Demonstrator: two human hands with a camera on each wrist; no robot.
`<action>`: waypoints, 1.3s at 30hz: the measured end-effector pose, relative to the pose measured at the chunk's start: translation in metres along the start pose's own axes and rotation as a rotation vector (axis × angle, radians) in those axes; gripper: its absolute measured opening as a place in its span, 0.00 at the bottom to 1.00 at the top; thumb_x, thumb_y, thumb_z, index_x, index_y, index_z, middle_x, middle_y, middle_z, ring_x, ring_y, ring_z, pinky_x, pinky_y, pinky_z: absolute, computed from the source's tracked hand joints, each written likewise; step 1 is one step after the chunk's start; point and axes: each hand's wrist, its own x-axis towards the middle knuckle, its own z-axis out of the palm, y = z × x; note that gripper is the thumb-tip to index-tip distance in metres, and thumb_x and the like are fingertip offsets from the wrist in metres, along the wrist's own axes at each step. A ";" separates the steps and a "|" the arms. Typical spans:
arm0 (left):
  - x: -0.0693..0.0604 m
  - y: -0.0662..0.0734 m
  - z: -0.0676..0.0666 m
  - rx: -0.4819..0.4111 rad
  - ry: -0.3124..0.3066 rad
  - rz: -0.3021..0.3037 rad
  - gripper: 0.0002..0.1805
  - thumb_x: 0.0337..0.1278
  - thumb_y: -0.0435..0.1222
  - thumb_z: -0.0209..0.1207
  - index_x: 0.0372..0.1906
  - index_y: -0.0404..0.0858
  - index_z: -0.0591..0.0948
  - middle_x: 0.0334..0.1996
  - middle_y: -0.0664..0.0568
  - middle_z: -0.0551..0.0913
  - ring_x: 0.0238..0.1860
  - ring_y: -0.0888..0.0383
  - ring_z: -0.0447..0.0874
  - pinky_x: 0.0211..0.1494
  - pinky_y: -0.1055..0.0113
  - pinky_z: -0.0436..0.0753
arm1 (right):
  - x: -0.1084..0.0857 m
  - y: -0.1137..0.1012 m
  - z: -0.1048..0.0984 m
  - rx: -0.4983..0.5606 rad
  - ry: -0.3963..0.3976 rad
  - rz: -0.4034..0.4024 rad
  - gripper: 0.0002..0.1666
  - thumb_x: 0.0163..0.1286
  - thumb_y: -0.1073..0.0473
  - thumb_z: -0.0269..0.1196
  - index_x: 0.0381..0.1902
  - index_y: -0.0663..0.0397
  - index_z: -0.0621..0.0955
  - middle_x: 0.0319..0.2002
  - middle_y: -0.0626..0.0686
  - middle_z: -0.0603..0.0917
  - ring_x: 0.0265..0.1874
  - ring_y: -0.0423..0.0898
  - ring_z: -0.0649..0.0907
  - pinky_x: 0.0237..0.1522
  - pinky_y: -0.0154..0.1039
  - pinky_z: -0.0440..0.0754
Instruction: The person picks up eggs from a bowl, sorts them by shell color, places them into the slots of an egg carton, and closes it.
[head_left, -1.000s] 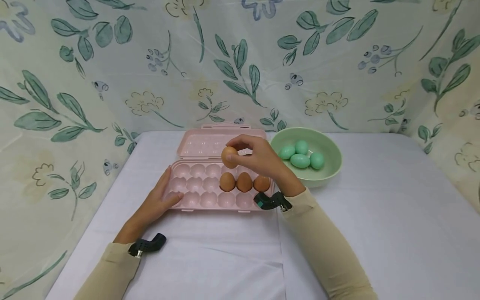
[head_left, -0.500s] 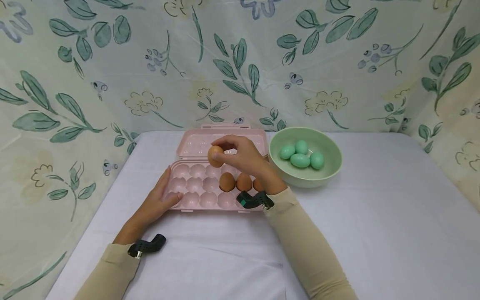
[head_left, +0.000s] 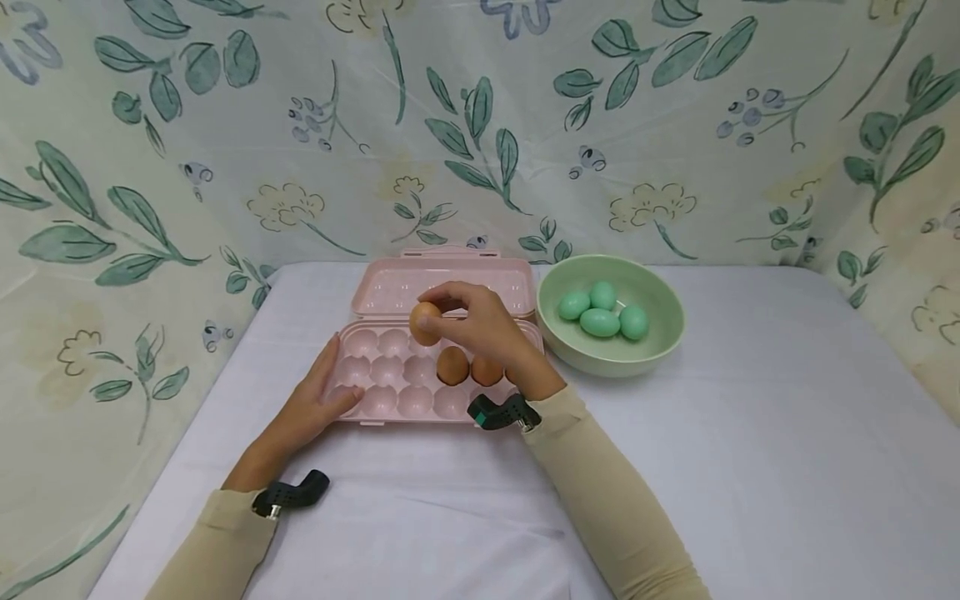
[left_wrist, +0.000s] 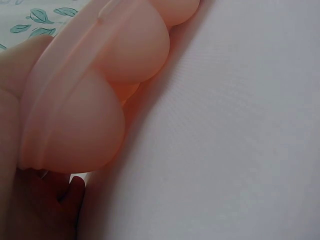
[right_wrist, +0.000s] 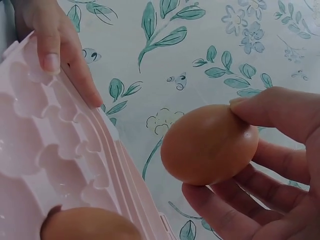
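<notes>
A brown egg (head_left: 425, 323) is pinched between the thumb and fingers of my right hand (head_left: 483, 321), above the back row of a pink egg carton (head_left: 386, 369). In the right wrist view the egg (right_wrist: 210, 145) lies sideways in the fingertips, apart from the carton. My left hand (head_left: 311, 408) grips the carton's left end, thumb over the front corner cup. Fingers show below the carton (left_wrist: 85, 120) in the left wrist view. Brown eggs (head_left: 452, 367) stand in the middle row toward the right; my right wrist partly hides that end.
The carton's lid (head_left: 450, 279) lies open behind it. Right of the carton, a light green bowl (head_left: 663, 333) holds several green eggs (head_left: 600, 322). A white cloth (head_left: 750, 433) covers the table, and a floral curtain (head_left: 480, 167) hangs behind.
My right hand has moved left with the brown egg, then slightly down toward the back row. The left hand keeps its grip on the carton.
</notes>
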 end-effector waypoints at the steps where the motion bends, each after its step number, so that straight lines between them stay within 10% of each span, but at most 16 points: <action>1: 0.000 0.000 0.000 0.000 0.001 -0.001 0.55 0.57 0.46 0.62 0.77 0.42 0.38 0.77 0.45 0.40 0.76 0.43 0.38 0.71 0.38 0.45 | 0.000 0.000 0.001 -0.001 0.003 -0.003 0.21 0.63 0.48 0.67 0.52 0.49 0.82 0.44 0.43 0.84 0.47 0.40 0.80 0.50 0.42 0.78; 22: -0.003 0.020 0.000 -0.013 0.001 -0.005 0.52 0.55 0.37 0.61 0.76 0.32 0.40 0.76 0.36 0.41 0.75 0.37 0.38 0.71 0.36 0.44 | -0.001 0.013 0.015 -0.126 0.011 0.059 0.19 0.62 0.49 0.69 0.49 0.49 0.83 0.43 0.44 0.83 0.44 0.40 0.82 0.50 0.35 0.80; 39: 0.000 -0.002 0.001 -0.003 0.003 0.011 0.54 0.57 0.46 0.63 0.78 0.43 0.39 0.77 0.45 0.40 0.76 0.43 0.39 0.71 0.38 0.46 | -0.002 0.017 0.028 -0.186 0.003 0.116 0.19 0.62 0.50 0.68 0.49 0.49 0.83 0.43 0.44 0.84 0.45 0.41 0.81 0.50 0.38 0.78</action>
